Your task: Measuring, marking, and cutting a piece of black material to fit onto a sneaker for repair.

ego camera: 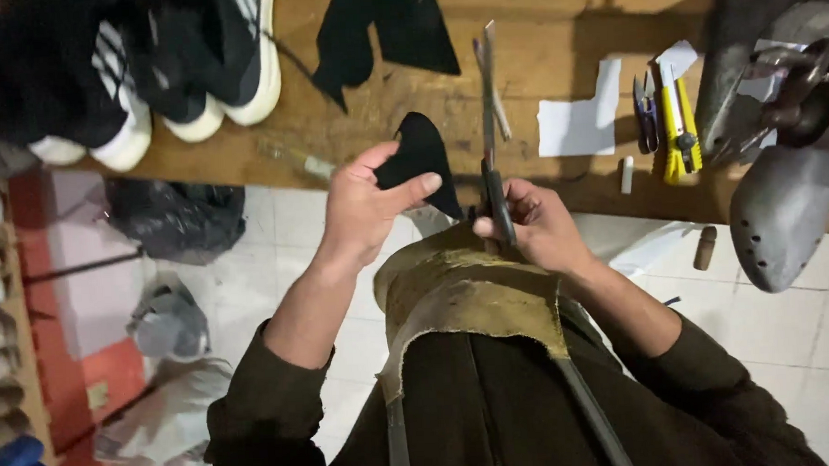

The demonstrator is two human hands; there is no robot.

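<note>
Nearest, low in the frame's middle, a worn tan apron (464, 296) covers the lap. Just above it, the left hand (362, 207) pinches a black cut piece (421, 158), thumb on top, grip closed on its lower left edge. The right hand (531, 223) is closed around the scissors (491, 118), whose long blades point straight up the frame, just right of the piece. Farther off, on the wooden surface (537, 60), lie a white paper pattern (582, 114) and a yellow knife (678, 128).

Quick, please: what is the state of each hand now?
Left hand: closed, holding black piece.
Right hand: closed, holding scissors.
</note>
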